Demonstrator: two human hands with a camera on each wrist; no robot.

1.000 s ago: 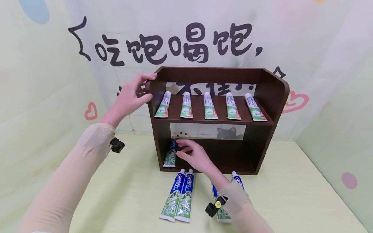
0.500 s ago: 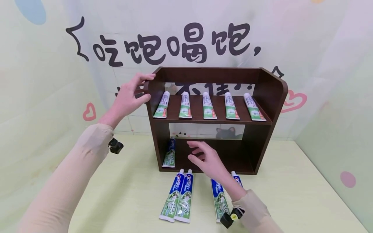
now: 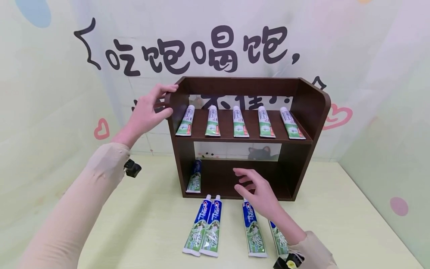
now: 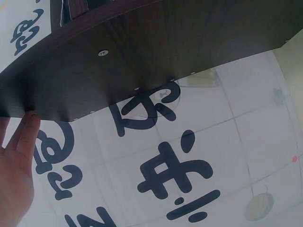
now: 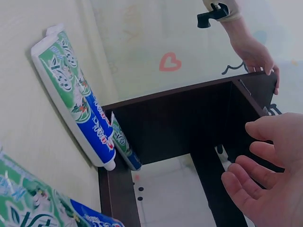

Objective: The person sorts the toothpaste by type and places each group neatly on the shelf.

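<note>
Crest tube [image 3: 254, 233] nr R hand [image 3: 261, 193]

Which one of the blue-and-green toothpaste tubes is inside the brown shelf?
The tube at the left end of the lower level; the other four lie on the table.

On the pale, plastic-looking wall backdrop [image 3: 158, 22], you can read the bold black lettering [image 3: 220, 48] "吃饱喝饱," with a second line below it partly hidden by the dark brown wooden shelf [image 3: 246, 140]; your left wrist view shows such characters tilted and cut off. On the blue-and-green toothpaste tubes [image 3: 254, 231] lying on the table before you, the blue part bears a brand mark starting with a large "C", the remainder hard to make out. Your five slim white-and-green tubes [image 3: 240, 125] on the upper tier carry print too small to read.
</note>
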